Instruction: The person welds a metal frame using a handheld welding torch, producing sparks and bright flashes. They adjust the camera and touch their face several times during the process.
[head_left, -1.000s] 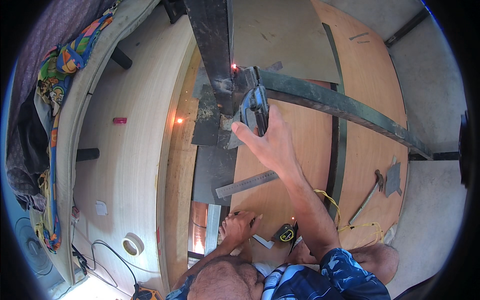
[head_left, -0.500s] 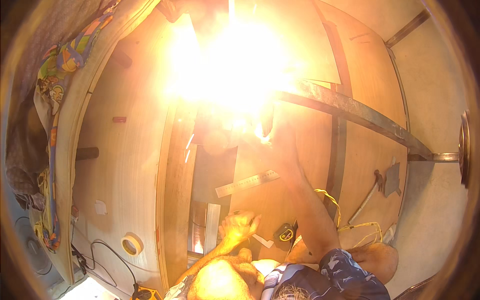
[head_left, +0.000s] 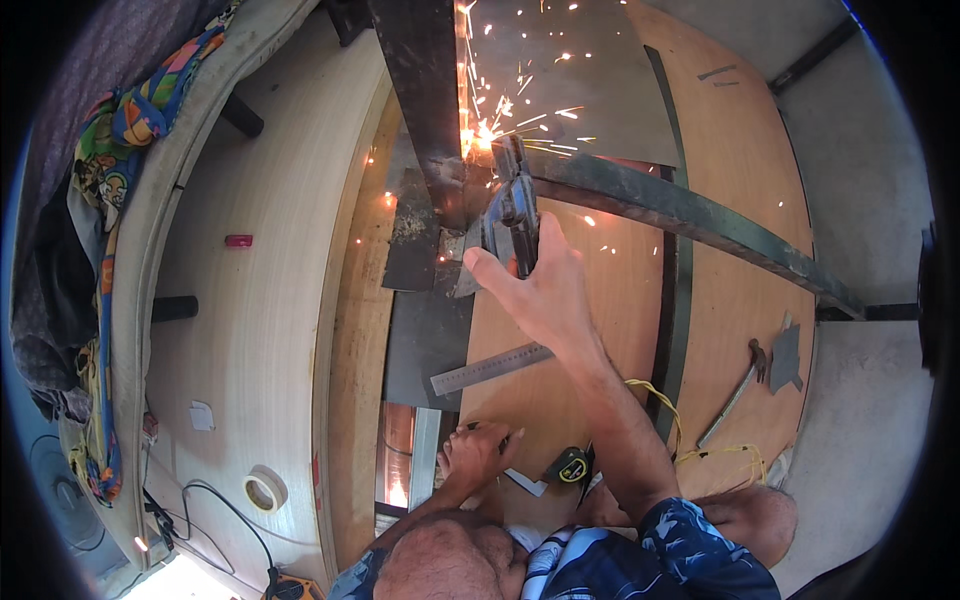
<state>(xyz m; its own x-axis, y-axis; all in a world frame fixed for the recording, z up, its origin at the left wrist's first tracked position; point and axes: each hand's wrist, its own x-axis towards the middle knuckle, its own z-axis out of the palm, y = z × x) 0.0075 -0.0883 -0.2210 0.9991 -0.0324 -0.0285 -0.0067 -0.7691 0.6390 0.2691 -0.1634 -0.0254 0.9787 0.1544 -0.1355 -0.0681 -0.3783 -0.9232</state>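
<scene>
My right hand (head_left: 540, 285) is closed around a dark welding electrode holder (head_left: 512, 215), its thumb stretched along the near side. The holder's far end is beside a shower of orange sparks (head_left: 484, 135) at an upright dark steel tube (head_left: 425, 100). A horizontal steel tube (head_left: 680, 210) runs from this spot toward the right. The electrode itself cannot be made out. Nearer to me, my left hand (head_left: 475, 455) rests low with its fingers curled in; a small dark bit shows at the fingertips, too small to name. It lies close to a light metal strip (head_left: 424, 455).
A steel ruler (head_left: 490, 368) lies between my hands. Around it are a tape measure (head_left: 570, 466), a hammer (head_left: 735, 395) and yellow cable (head_left: 725, 452). Masking tape (head_left: 265, 490) and a red object (head_left: 238, 240) lie on the left board (head_left: 225, 340). Bunched patterned cloth (head_left: 105, 180) hangs at far left.
The white glare that covered the joint and my right hand has died down to scattered sparks. Tool and tubes now show clearly. My left hand has hardly moved.
</scene>
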